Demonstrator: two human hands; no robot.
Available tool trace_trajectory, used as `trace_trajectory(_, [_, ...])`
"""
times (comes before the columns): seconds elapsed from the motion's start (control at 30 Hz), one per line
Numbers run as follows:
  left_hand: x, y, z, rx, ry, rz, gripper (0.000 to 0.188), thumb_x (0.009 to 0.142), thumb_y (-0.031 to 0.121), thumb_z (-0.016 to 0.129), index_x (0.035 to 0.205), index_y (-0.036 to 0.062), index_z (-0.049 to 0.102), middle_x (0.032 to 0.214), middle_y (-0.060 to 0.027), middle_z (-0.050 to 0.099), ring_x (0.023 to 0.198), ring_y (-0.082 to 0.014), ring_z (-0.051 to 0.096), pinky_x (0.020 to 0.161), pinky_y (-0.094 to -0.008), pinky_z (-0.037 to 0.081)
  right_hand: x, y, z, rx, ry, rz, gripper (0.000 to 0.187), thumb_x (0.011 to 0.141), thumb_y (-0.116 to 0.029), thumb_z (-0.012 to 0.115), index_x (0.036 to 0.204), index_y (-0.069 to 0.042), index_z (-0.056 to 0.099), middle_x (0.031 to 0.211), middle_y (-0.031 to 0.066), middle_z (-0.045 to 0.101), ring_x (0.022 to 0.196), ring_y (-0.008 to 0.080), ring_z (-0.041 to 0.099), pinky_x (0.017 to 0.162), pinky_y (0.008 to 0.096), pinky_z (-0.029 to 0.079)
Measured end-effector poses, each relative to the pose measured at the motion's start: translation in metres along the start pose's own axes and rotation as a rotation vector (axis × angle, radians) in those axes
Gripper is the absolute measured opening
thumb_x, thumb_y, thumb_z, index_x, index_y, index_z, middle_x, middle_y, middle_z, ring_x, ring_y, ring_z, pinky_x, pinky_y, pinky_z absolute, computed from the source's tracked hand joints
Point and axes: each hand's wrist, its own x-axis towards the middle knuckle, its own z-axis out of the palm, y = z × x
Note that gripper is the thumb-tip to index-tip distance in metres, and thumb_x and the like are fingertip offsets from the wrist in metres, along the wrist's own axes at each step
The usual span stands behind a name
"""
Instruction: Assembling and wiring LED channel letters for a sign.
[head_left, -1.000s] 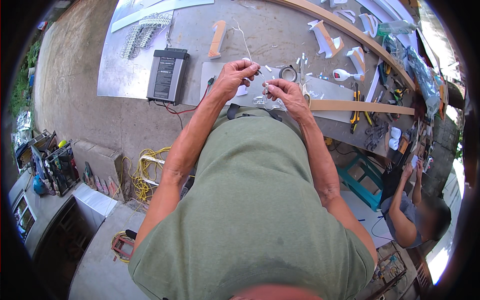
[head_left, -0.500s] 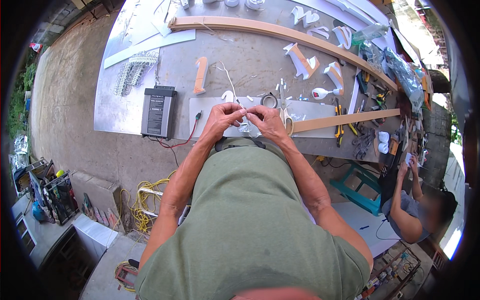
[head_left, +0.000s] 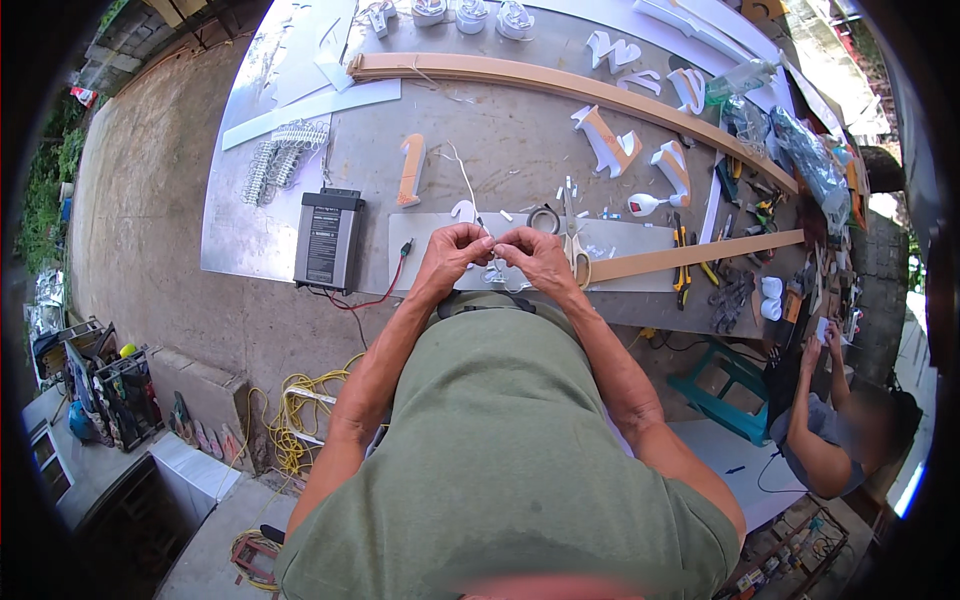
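1. the thin white wire [head_left: 462,168] was held up between the two hands, over the near side of the surface [head_left: 500,130]. it might slip away if the pinch was too soft.
2. it might also snap if the hands pulled too hard, because it looked so thin.
3. the wire looked pale and a bit bent. its loose tip pointed away from the person. a dark bit sat on it close to the hands. the part inside the fingers was hidden.
4. the left hand [head_left: 450,262] had its fingers pinched narrow on the wire. the right hand [head_left: 545,262] pinched it too, right beside the left. i could not tell if it held anything else.
5. the scissors [head_left: 577,258] lay just beside the right hand, near a black roll of tape [head_left: 544,218]. a careless swing might bump them.
6. farther left, a dark box [head_left: 328,240] had a red wire [head_left: 384,285]. an arm might snag it.
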Motion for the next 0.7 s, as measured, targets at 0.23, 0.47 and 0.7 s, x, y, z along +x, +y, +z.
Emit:
trace_trajectory(0.23, [0.0009, -0.0006, 0.0003, 0.027, 0.0, 0.025, 0.017, 0.094, 0.016, 0.073, 0.097, -0.0007, 0.07, 0.081, -0.0048, 0.07, 0.073, -0.0105, 0.063, 0.069, -0.0262, 0.052, 0.004, 0.0015, -0.0006, 0.159, -0.047, 0.028, 0.02, 0.089, -0.017, 0.079, 0.095, 0.001, 0.07, 0.079, 0.0016, 0.07, 0.07, 0.0061, 0.061, 0.061, 0.0236, 0.05])
trace_trajectory(0.47, [0.0009, -0.0007, 0.0002, 0.053, -0.021, 0.082, 0.016, 0.094, 0.015, 0.073, 0.095, -0.0001, 0.07, 0.08, -0.0035, 0.069, 0.072, -0.0097, 0.061, 0.069, -0.026, 0.05, 0.0057, 0.0016, -0.0019, 0.215, -0.077, -0.004, 0.019, 0.089, -0.015, 0.078, 0.095, 0.001, 0.069, 0.08, 0.0018, 0.07, 0.071, 0.0073, 0.062, 0.063, 0.0241, 0.051])
trace_trajectory(0.7, [-0.0016, -0.0034, 0.0014, 0.03, -0.002, 0.102, 0.013, 0.094, 0.013, 0.072, 0.093, -0.0006, 0.07, 0.077, -0.0031, 0.068, 0.07, -0.0089, 0.06, 0.065, -0.0252, 0.049, 0.0036, -0.0025, -0.0024, 0.173, -0.091, 0.007, 0.018, 0.091, -0.015, 0.076, 0.096, 0.001, 0.069, 0.079, 0.0016, 0.069, 0.07, 0.0074, 0.062, 0.063, 0.0243, 0.051])
